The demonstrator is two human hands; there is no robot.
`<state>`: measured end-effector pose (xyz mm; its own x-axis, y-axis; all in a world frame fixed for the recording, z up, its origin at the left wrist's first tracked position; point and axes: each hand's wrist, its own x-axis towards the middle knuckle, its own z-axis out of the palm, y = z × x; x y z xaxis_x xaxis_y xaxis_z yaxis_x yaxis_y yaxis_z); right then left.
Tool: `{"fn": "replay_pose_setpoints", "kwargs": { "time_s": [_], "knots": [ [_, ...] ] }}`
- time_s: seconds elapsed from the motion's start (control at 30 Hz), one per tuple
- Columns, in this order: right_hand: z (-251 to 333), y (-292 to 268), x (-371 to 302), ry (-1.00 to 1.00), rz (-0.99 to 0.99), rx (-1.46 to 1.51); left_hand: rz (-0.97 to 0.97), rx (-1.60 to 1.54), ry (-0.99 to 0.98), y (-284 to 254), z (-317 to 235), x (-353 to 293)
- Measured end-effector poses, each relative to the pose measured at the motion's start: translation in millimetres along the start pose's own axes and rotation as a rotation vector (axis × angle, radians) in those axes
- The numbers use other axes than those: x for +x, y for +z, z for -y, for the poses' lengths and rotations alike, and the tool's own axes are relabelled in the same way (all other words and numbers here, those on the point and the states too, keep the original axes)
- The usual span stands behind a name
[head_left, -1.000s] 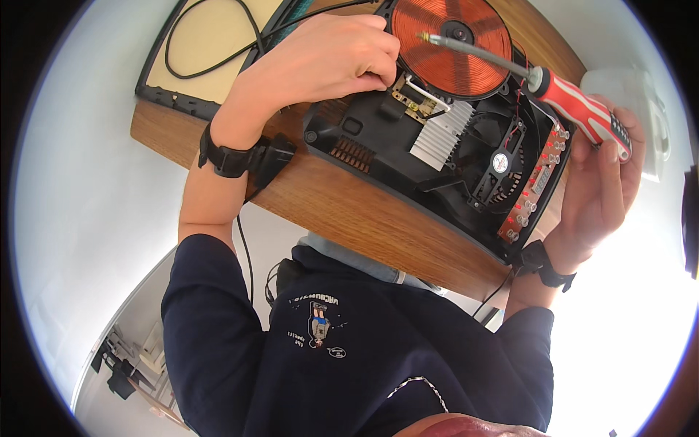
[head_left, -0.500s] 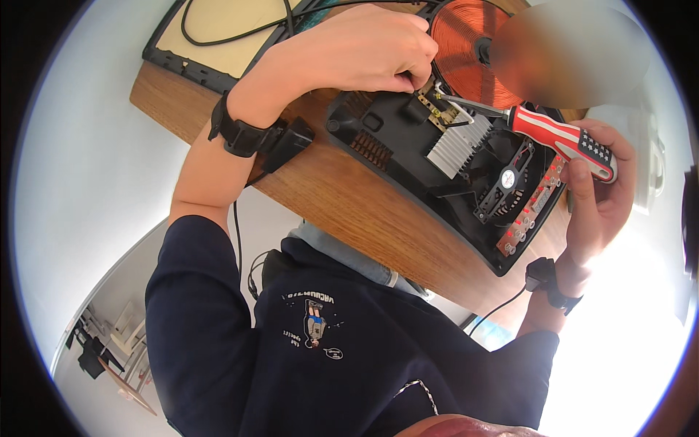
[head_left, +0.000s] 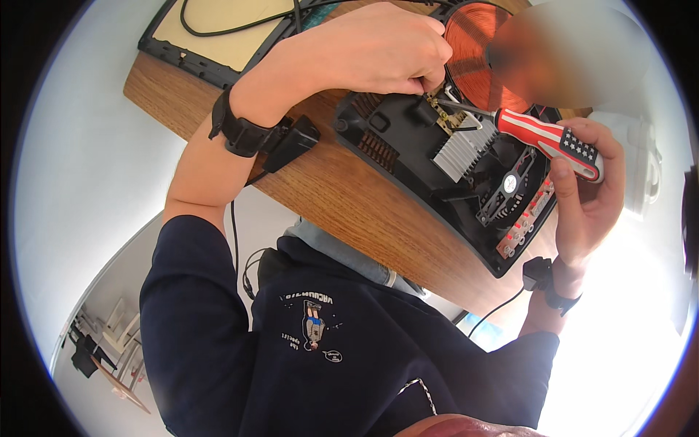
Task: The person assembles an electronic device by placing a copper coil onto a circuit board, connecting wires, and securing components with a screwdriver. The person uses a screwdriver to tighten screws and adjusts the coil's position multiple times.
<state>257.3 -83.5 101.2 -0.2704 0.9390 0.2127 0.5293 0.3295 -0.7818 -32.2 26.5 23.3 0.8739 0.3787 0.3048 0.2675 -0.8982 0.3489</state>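
Two Hands Work Inside an Open Cooker

An opened black plastic cooker base (head_left: pixel 437 189) lies on a brown wooden table (head_left: pixel 349 197), near the table's front edge. Its lid is off, so the parts inside show.

The right hand (head_left: pixel 590 197) is closed around a screwdriver with a red and white handle (head_left: pixel 546 138). The thin metal shaft of the screwdriver points left, and its tip sits down among the small parts by the middle of the base.

The left hand (head_left: pixel 364 54) rests on the back side of the base. Its fingers (head_left: pixel 429 73) are pressed together in a pinch right where the screwdriver tip is. What they pinch is too small to tell.

A round orange copper coil (head_left: pixel 473 58) sits at the far end of the base. A ridged silver metal block (head_left: pixel 462 149) lies just under the screwdriver shaft. A small black fan (head_left: pixel 510 186) sits beside that block, and a strip of red parts (head_left: pixel 524 222) runs along the base's right edge.

A flat black frame with a tan middle (head_left: pixel 218 36) lies at the table's far left corner, with a black cord (head_left: pixel 233 29) looped on it. Both wrists wear black bands (head_left: pixel 237 131).
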Motion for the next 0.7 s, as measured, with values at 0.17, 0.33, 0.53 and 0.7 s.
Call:
{"fn": "replay_pose_setpoints", "kwargs": {
  "time_s": [0.17, 0.33, 0.53, 0.7],
  "knots": [
    [-0.7, 0.0, 0.9, -0.013, 0.013, -0.021, 0.005, 0.024, -0.006, -1.6, -1.4, 0.1],
    [3.5, 3.0, 1.9, -0.018, 0.007, -0.053, -0.004, 0.021, -0.019, -0.9, -1.3, 0.6],
    [20.5, 14.2, 6.0, 0.015, 0.002, -0.139, 0.011, 0.045, -0.019, 0.2, -2.1, -1.4],
    [33.3, 13.5, 27.5, -0.264, 0.139, -0.338, 0.012, 0.014, -0.022, -1.4, -1.9, 0.7]
  ]
}}
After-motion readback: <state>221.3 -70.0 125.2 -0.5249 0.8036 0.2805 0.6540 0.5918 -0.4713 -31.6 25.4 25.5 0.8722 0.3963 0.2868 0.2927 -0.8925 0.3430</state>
